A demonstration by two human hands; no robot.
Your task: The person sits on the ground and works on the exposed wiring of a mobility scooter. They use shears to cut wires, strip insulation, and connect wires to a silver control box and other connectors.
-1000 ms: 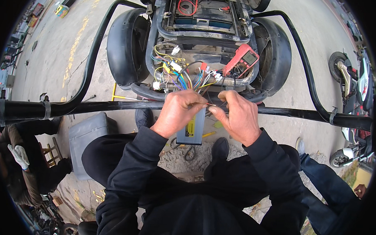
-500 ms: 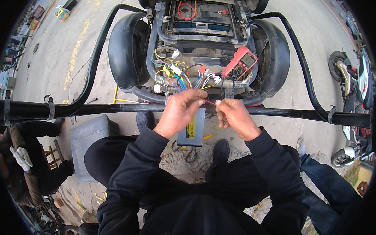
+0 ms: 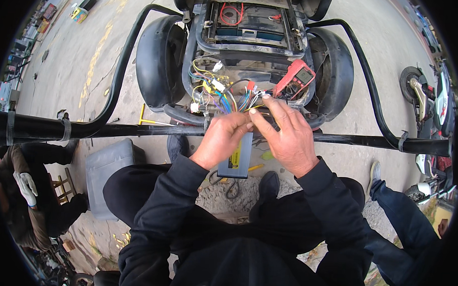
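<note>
My left hand (image 3: 220, 138) is closed in a pinch just above the grey finned box (image 3: 242, 156) with a yellow label. A thin wire runs into its fingertips, though the fingers hide most of it. Close beside it, my right hand (image 3: 288, 135) has its fingers apart. Its forefinger reaches to the white connectors (image 3: 261, 94), and its thumb lies near a thin yellow wire (image 3: 258, 106). A spread of coloured wires (image 3: 229, 103) with white plugs fans out beyond both hands. Against the frame at the right leans a red multimeter (image 3: 295, 79).
A black bar (image 3: 350, 139) crosses in front of me, with the vehicle's frame and two black fenders (image 3: 160, 65) beyond. A grey case (image 3: 109, 176) stands at my left. A gloved person (image 3: 26, 188) is farther left; another person's leg (image 3: 405, 217) is at right.
My right hand has let go of the thin red wire, opened its fingers and reached forward to the connectors. My left hand keeps its pinch in nearly the same place.
</note>
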